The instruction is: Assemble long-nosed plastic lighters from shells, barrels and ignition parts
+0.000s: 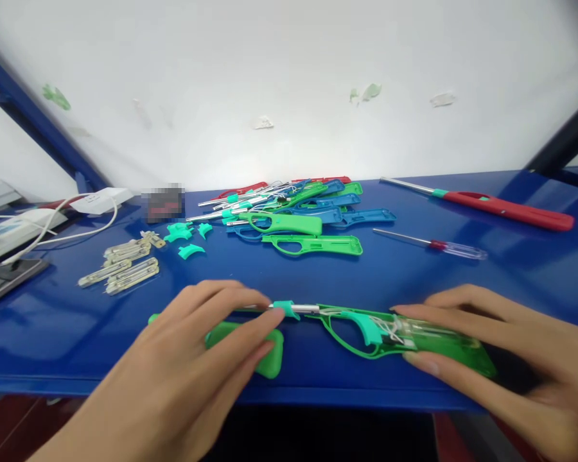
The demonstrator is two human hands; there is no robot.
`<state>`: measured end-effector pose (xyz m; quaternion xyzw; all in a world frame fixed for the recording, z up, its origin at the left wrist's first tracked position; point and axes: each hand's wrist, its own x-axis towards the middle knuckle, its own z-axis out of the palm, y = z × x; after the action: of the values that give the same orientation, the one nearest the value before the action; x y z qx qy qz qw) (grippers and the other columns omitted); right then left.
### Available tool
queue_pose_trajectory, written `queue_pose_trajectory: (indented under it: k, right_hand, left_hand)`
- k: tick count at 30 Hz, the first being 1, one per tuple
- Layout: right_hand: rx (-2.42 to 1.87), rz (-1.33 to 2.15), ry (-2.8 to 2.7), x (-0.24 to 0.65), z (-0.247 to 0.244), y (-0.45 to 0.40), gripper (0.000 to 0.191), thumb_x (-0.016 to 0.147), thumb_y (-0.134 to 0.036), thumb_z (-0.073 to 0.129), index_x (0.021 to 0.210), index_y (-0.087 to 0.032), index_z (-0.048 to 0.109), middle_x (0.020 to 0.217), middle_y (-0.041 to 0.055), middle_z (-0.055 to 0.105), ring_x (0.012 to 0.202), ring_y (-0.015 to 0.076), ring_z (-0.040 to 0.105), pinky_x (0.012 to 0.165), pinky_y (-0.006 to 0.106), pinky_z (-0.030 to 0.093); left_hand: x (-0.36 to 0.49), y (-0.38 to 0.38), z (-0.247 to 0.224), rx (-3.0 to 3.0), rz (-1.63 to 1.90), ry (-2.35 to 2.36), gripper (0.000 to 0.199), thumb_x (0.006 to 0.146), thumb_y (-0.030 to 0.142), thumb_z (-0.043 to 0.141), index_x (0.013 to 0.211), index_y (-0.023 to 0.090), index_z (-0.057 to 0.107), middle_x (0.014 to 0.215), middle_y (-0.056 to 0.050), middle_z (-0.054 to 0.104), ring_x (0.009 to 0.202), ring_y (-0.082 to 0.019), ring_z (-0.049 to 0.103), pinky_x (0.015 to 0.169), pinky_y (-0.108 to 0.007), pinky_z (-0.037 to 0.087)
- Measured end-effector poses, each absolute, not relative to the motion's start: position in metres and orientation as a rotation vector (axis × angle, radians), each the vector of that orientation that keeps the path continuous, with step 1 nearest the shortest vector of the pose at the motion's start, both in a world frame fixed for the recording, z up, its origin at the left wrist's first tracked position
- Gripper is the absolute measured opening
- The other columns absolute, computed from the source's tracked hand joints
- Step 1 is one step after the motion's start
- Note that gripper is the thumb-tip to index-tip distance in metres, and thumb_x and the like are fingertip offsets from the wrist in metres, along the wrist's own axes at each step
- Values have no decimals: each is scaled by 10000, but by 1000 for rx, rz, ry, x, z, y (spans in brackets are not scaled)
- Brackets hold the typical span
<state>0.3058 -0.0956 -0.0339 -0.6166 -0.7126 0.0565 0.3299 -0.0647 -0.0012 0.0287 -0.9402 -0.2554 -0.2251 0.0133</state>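
Note:
A green gas lighter [349, 346] with its handle half uncovered lies at the desk's front, showing a teal trigger [366, 328], white wires and a clear tank [431, 340]. My right hand [520, 359] grips the handle end between thumb and fingers. At the other end, the fingertips of my left hand [192, 359] close on the lighter's metal tube by a teal collar [285, 309]. Under my left hand is a loose green handle shell [271, 356], partly hidden by the fingers. The left part of the tube is also covered by that hand.
A pile of green, blue and red lighter parts [293, 223] lies at the back. Left of it are teal triggers [179, 232] and clear tanks [132, 274]. A screwdriver [455, 249] and a red lighter [505, 210] lie at the right; a cabled white power strip [24, 228] at the left.

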Motion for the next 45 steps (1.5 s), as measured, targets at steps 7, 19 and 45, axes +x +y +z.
queue_pose_trajectory:
  k: [7,19,45]
  right_hand:
    - [-1619,161,-1883,308,-36,-95,307,1104,-619,749,1319,-451,888,1288,-3,868,1058,299,880,864,414,757]
    - [-1666,156,-1836,302,-29,-94,247,1054,-600,767,1257,-534,890,1256,-6,867,1072,363,893,868,410,757]
    - [-1578,68,-1904,308,-37,-93,317,1074,-667,745,1308,-512,893,1260,-42,866,997,277,891,792,342,744]
  left_hand:
    - [-33,14,22,-2921,-774,-632,313,1139,-14,594,1329,196,729,1278,-82,836,1165,-267,788,980,-443,599]
    - [-31,23,26,-3019,-718,-639,388,1077,-58,598,1307,210,760,1325,-66,831,1039,-244,775,882,-373,617]
    - [-28,28,34,-3119,-568,-632,394,1049,-82,572,1215,198,794,1297,-52,770,985,-227,686,913,-377,563]
